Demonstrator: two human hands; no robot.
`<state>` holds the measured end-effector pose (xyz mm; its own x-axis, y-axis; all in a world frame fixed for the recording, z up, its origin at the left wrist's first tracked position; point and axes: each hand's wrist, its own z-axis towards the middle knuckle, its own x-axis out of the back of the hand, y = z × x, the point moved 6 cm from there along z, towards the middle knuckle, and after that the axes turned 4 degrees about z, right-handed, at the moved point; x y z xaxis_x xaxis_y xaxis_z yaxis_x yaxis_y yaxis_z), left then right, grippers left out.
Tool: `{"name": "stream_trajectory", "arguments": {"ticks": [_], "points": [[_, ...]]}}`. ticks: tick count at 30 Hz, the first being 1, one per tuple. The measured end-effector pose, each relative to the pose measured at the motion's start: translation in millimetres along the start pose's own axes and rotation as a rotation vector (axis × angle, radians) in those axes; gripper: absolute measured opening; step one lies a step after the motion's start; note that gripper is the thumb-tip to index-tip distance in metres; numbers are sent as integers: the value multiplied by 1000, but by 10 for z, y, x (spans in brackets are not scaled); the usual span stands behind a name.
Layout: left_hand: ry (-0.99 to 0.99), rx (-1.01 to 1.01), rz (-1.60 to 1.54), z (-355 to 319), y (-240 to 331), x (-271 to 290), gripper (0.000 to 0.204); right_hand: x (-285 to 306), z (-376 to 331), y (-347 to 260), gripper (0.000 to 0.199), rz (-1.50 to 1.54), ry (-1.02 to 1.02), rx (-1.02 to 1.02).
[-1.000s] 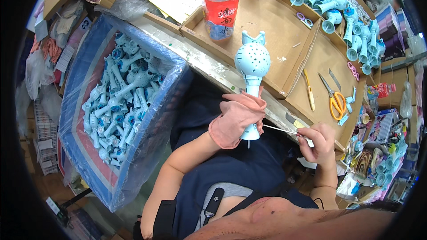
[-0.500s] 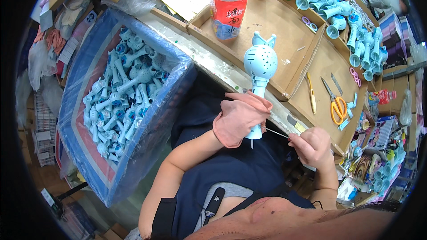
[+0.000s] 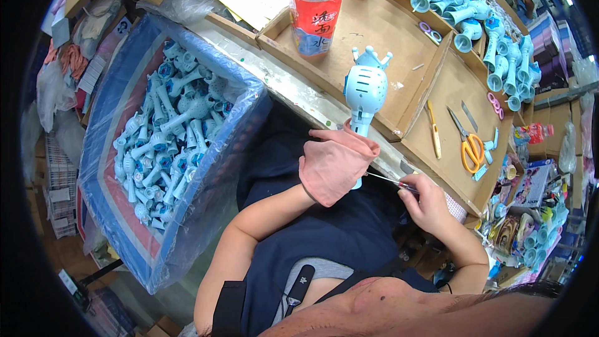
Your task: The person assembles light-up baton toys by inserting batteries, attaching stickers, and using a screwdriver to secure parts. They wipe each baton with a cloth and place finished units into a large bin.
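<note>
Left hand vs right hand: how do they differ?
The left hand wears a pink glove; the right hand is bare. The left grips the handle of the blue toy, holding it upright; the right holds a thin screwdriver pointed at the handle's base. Both meet at the toy.

You sit at a cluttered workbench [image 3: 299,97] carrying shallow cardboard trays [image 3: 399,37]. At its left edge stands a blue plastic-lined bin [image 3: 118,212]; wooden floor [image 3: 56,256] shows below.

Single head-worn fisheye view, looking steeply down — close over lap and cardboard worktable [image 3: 374,31]
</note>
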<state>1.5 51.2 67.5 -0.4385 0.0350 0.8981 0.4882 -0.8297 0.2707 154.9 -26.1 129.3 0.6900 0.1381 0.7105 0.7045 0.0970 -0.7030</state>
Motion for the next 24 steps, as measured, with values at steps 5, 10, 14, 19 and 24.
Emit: {"name": "stream_trajectory", "arguments": {"ticks": [5, 10, 14, 19, 24], "points": [[-83, -45, 263, 50, 55, 16, 15, -6, 16, 32, 12, -166, 27, 191], [-34, 200, -526, -41, -50, 110, 21, -399, -61, 624, 39, 882, -240, -1040], [167, 270, -897, -94, -169, 245, 24, -315, 50, 302, 25, 466, -195, -334], [55, 193, -583, -73, -111, 214, 24, -184, 10, 44, 21, -154, -39, 240], [33, 196, -569, -81, -109, 186, 24, -481, -97, 517, 18, 834, -217, -829]]}}
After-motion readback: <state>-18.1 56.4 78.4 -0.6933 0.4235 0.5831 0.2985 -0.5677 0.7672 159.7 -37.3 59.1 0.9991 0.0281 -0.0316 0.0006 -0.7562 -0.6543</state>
